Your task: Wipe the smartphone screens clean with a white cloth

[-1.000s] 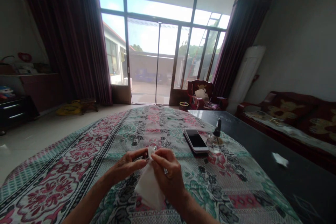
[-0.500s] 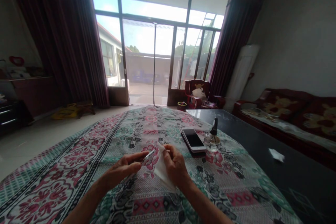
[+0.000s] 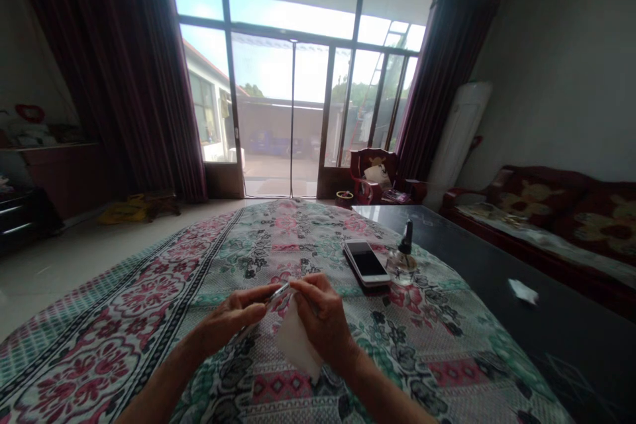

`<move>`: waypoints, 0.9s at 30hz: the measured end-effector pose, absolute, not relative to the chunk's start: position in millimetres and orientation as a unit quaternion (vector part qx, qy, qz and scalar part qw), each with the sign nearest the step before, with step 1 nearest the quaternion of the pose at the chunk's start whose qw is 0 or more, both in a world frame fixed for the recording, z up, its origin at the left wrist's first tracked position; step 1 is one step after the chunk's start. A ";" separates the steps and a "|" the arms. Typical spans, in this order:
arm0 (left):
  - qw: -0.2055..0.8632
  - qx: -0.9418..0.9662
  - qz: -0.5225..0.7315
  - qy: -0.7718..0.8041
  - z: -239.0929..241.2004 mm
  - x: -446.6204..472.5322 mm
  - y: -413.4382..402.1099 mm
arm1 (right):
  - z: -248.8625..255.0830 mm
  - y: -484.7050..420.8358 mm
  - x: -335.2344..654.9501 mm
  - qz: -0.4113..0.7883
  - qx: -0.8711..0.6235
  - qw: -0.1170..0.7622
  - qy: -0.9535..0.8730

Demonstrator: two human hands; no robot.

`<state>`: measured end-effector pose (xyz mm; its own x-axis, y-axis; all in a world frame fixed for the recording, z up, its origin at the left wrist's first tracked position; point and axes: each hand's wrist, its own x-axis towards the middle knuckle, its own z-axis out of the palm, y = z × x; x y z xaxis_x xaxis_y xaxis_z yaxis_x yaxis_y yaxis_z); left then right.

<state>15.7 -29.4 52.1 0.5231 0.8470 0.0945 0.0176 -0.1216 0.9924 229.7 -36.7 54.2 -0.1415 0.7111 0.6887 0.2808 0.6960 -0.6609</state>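
My left hand is closed around a slim, shiny silver-edged object, seen nearly edge-on; its kind I cannot make out. Pinched in my right hand is a thin white tissue, which hangs below the fingers. Those fingertips and the tissue's upper end meet the far end of the silver-edged object. Beyond my right hand, a white phone with a dark screen lies on the patterned tablecloth. Right beside it stands a clear bottle with a black top.
To the right is a dark glossy tabletop with a crumpled white piece on it. Behind it stands a red sofa. A wooden chair is near the glass door, with dark curtains at the sides.
My right hand has moved slightly left with the tissue, up against the silver-edged object's tip. The tissue now hangs further left. My left hand has barely moved.
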 end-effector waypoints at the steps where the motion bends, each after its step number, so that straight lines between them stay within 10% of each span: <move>1: 0.576 0.654 0.362 0.331 51.5 15.7 -29.4 | 53.6 -37.0 229.0 0.193 -0.338 0.561 -0.731; 27: 0.559 0.646 0.377 0.359 46.9 20.0 -27.7 | 62.6 -49.7 219.7 0.215 -0.325 0.570 -0.723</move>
